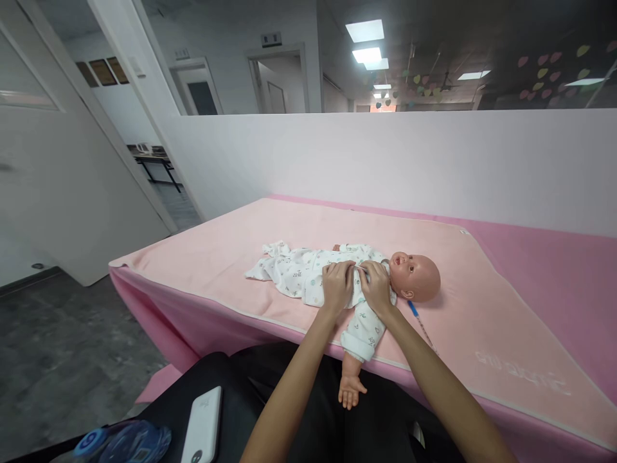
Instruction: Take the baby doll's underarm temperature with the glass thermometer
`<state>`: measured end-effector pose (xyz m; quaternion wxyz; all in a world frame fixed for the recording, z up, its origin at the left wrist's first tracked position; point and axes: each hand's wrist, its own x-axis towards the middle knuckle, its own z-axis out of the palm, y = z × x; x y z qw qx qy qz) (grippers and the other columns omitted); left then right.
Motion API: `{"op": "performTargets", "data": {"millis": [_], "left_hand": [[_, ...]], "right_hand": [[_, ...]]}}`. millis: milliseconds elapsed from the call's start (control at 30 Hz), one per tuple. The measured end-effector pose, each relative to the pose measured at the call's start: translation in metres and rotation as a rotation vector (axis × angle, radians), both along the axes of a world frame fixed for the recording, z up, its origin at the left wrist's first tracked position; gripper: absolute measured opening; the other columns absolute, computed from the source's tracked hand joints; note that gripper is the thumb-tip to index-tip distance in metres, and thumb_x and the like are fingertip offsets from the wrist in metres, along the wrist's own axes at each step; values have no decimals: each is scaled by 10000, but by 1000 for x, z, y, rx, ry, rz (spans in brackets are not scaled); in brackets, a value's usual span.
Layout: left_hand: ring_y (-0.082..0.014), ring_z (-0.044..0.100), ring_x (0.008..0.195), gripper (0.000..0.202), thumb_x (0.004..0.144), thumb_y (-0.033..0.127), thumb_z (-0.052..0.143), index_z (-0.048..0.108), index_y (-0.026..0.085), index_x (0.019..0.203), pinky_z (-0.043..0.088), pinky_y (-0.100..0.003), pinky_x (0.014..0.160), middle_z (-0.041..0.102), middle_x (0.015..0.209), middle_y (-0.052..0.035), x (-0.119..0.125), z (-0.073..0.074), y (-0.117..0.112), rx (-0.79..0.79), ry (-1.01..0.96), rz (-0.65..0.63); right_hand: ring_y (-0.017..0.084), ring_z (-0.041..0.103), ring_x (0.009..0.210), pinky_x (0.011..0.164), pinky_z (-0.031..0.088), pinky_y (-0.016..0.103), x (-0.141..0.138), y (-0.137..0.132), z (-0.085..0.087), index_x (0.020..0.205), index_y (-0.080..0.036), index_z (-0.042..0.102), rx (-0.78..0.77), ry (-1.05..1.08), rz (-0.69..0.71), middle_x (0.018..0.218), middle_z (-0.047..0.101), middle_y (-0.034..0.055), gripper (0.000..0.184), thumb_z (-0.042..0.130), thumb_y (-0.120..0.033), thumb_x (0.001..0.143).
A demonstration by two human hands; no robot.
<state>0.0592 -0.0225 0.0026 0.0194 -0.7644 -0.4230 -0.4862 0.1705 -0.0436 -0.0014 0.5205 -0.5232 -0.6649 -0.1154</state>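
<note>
The left hand point(337, 285) and right hand point(378, 286) partly hide the doll's point(417, 278) shirt point(313, 276).

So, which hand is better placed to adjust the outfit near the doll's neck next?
Probably the right hand: it's on the outfit nearer the doll's head; the left hand is farther down.

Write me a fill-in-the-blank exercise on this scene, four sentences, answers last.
1. The doll lies on its ____.
2. Of the doll's head and trouser legs, the right hand is nearer the ____.
3. The fabric under the white device is ____.
4. The cap on the bottle is ____.
Missing words: back; head; black; blue.
</note>
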Motion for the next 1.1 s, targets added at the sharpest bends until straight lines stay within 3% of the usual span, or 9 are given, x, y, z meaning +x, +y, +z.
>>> {"op": "performTargets", "data": {"millis": [1100], "left_hand": [[-197, 494, 847, 149, 837, 218, 453, 598, 225, 873, 259, -380, 814, 635, 847, -26, 0, 4, -5, 35, -71, 170]], "right_hand": [[170, 517, 778, 724, 403, 305, 3, 2, -2, 806, -193, 531, -12, 59, 33, 814, 587, 47, 157, 388, -219, 867]]}}
